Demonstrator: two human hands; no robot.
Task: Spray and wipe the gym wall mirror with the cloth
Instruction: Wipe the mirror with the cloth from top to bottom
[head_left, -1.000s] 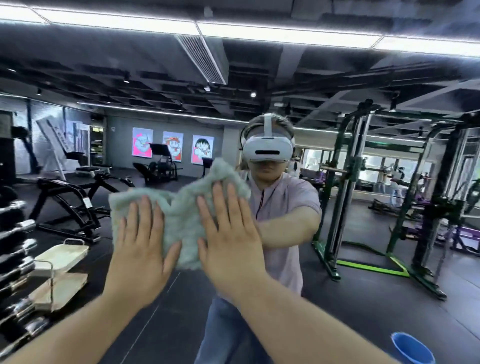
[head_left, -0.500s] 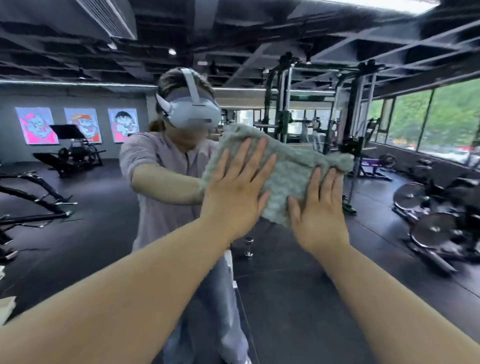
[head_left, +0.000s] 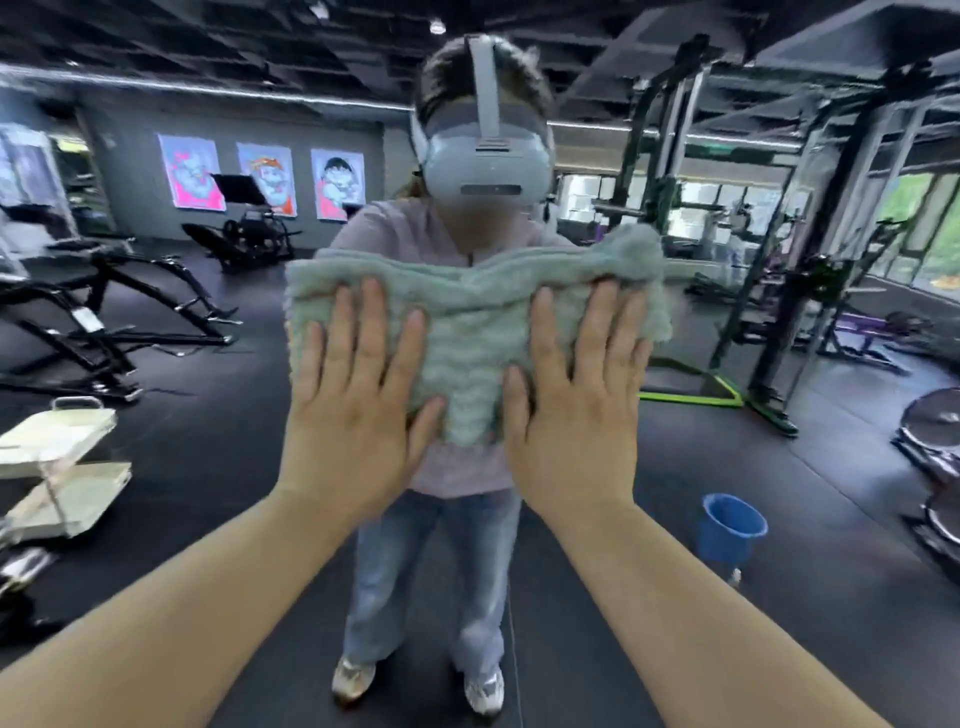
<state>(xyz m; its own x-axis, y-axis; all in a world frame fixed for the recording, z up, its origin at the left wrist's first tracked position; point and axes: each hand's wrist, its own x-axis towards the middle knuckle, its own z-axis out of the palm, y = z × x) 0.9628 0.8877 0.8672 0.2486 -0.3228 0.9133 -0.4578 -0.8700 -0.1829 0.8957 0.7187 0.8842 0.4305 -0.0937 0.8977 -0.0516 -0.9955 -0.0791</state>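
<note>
A pale green fluffy cloth (head_left: 475, 312) is spread flat against the wall mirror (head_left: 218, 467), which fills the whole view and reflects the gym and my own figure. My left hand (head_left: 358, 410) presses the cloth's lower left part with straight, spread fingers. My right hand (head_left: 576, 410) presses its lower right part the same way. Both palms lie flat, side by side at chest height. No spray bottle shows clearly.
Reflected in the mirror: a blue bucket (head_left: 732, 527) on the dark floor at lower right, a small white tiered cart (head_left: 57, 467) at left, black benches (head_left: 104, 306) at left, a squat rack (head_left: 779, 260) and weight plates (head_left: 930, 431) at right.
Both hands have slid the cloth across the mirror, first to the right, then back to the centre and lower. The view has swung with them, and the cloth is spread wider.
</note>
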